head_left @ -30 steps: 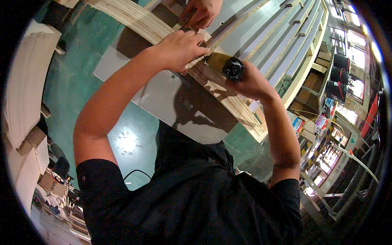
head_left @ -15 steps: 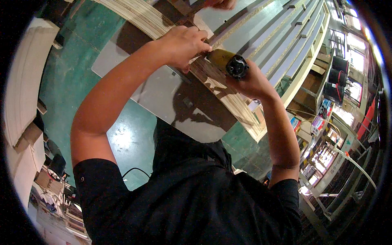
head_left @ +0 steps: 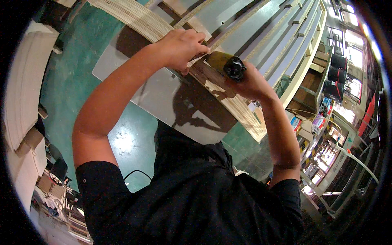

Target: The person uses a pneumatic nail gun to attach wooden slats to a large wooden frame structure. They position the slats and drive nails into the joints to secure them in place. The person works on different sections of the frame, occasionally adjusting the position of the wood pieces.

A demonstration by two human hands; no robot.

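My right hand (head_left: pixel 251 81) is closed round the handle of an olive-yellow tool (head_left: pixel 217 61) with a black end cap; it looks like a nail gun. Its nose is hidden beneath its body, over the edge of a pale wooden frame. A small metal fitting (head_left: pixel 254 103) shows below that hand. My left hand (head_left: pixel 181 48) clasps the layered wooden strips (head_left: pixel 134 22) just left of the tool, fingers bent over the edge and one fingertip close to the tool body. What lies under the left palm is hidden.
A large slatted panel (head_left: pixel 261 30) with grey faces spreads beyond my hands. Nearer me lies a grey board (head_left: pixel 157 92) in shadow, above green floor (head_left: pixel 65 81). Pale stacked boards (head_left: pixel 30 81) stand at the left. Black containers (head_left: pixel 337 75) and a thin hose (head_left: pixel 363 165) are at the right.
Another person's hand at the top edge has gone out of view. The tool has shifted slightly left and its end cap has turned a little. My left hand keeps nearly the same place.
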